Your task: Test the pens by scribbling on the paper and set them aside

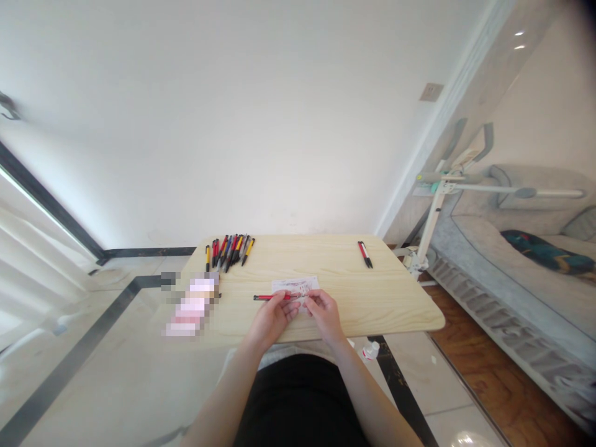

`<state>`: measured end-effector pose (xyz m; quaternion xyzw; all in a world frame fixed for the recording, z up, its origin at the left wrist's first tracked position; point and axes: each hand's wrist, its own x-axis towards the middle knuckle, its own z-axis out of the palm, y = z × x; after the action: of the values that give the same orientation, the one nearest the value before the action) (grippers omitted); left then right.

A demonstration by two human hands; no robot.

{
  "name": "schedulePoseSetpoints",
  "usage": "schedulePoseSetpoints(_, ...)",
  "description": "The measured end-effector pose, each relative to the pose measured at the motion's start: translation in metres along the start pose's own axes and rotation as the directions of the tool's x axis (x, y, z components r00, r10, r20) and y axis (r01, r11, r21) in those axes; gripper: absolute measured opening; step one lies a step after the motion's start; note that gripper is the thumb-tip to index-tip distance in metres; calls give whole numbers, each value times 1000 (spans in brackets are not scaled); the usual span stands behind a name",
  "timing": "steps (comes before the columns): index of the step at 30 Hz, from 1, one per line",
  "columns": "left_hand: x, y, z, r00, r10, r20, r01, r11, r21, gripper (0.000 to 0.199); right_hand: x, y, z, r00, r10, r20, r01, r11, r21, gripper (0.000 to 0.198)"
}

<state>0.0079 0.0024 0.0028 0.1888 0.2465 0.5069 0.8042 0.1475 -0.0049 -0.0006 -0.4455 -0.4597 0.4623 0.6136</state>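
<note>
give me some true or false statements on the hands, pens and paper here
1. The left hand holds a red pen. True.
2. The right hand hangs below the table. False: it is above it, near the red pen.
3. A marked paper lies beneath the hands. True.
4. The larger group of pens lies at the table's right. False: it lies at the left.
5. Two pens lie together at the table's right. True.
</note>
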Motion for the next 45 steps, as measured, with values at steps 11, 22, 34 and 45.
schedulePoseSetpoints(11,4,1,-3,1000,2,-21,-4,996,-91,6,0,1,-2,998,-27,54,30,999,-41,15)
schedulePoseSetpoints(22,3,32,-14,990,76,-120,-114,931,-348,15,-3,0,-1,992,-32,123,56,978,-201,13)
schedulePoseSetpoints(34,3,37,-20,972,136,-190,-193,926,-323,15,-1,-9,25,906,-175,387,411,587,-697,19)
schedulePoseSetpoints(45,2,33,-21,953,187,-237,-255,919,-300,16,0,7,38,896,-208,392,442,347,-827,11)
